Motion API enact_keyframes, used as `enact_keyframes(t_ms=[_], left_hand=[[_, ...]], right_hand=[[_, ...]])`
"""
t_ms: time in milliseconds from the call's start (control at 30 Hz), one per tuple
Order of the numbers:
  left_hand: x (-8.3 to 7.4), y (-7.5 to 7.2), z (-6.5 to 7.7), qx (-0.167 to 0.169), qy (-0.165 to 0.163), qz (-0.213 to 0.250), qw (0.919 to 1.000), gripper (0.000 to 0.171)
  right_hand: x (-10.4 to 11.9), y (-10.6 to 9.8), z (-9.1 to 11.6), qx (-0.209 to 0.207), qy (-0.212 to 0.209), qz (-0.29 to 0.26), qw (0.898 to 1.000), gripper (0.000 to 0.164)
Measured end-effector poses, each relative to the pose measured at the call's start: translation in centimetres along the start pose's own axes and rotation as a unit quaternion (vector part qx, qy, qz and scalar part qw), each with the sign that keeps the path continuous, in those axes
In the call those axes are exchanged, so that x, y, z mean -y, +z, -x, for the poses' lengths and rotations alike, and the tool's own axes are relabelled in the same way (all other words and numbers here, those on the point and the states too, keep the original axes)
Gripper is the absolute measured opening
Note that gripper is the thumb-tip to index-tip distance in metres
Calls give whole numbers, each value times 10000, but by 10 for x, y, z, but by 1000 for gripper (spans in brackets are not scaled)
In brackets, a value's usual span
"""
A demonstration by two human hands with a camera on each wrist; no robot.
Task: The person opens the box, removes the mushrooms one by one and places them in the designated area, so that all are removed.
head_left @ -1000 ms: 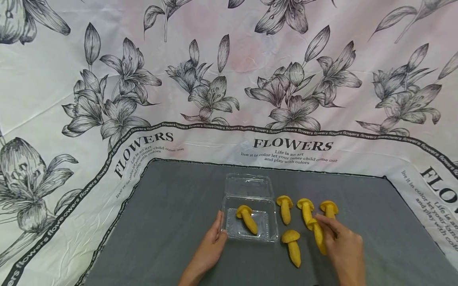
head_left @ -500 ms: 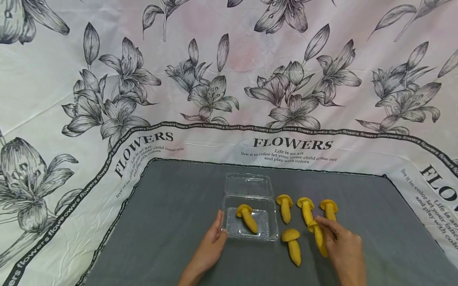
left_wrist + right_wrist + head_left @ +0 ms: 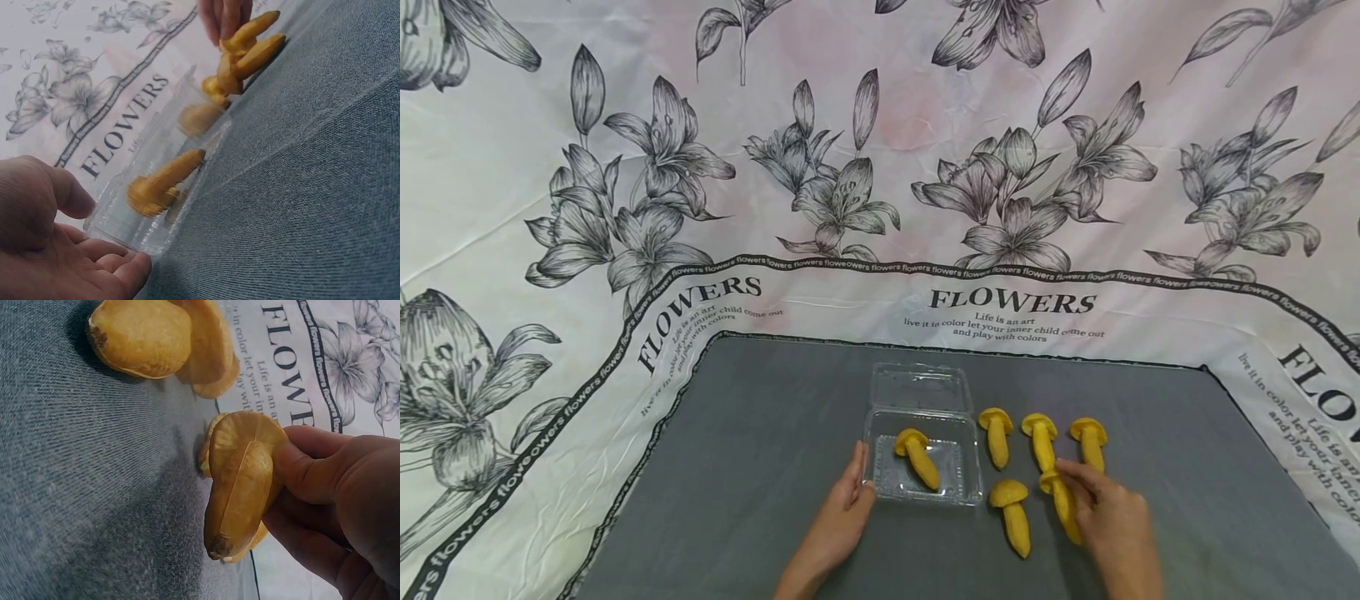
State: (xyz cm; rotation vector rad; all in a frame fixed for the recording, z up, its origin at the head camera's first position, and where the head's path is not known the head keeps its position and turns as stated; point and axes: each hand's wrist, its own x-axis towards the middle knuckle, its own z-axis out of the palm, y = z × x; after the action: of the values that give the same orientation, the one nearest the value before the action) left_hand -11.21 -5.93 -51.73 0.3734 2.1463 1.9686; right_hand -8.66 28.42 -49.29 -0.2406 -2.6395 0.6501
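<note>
A clear plastic box point(image 3: 925, 500) stands with its lid point(image 3: 921, 387) folded back, and one yellow mushroom point(image 3: 917, 458) lies inside. My left hand point(image 3: 842, 508) grips the box's left side, thumb at the rim and fingers lower down, as the left wrist view shows. To the right of the box my right hand point(image 3: 1118, 521) pinches another yellow mushroom point(image 3: 1062, 510) between thumb and fingers near its cap. In the right wrist view this held mushroom point(image 3: 240, 487) appears raised off the cloth, stem end pointing down.
Around the right hand lie a back-left mushroom point(image 3: 997, 437), a middle mushroom point(image 3: 1041, 437), a back-right mushroom point(image 3: 1090, 437) and a front mushroom point(image 3: 1015, 521). Grey cloth point(image 3: 752, 433) covers the table. A flower-printed sheet point(image 3: 850, 208) hangs behind.
My right hand has shifted slightly left and toward the front with the pinched mushroom. The left hand and the box stay in place.
</note>
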Motion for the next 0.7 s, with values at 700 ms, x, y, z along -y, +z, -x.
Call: enact_keyframes(t_ms=[700], left_hand=[[3, 0, -1, -21, 3, -5, 10000, 69]], right_hand=[[-7, 7, -1, 528, 263, -97, 9982, 16]])
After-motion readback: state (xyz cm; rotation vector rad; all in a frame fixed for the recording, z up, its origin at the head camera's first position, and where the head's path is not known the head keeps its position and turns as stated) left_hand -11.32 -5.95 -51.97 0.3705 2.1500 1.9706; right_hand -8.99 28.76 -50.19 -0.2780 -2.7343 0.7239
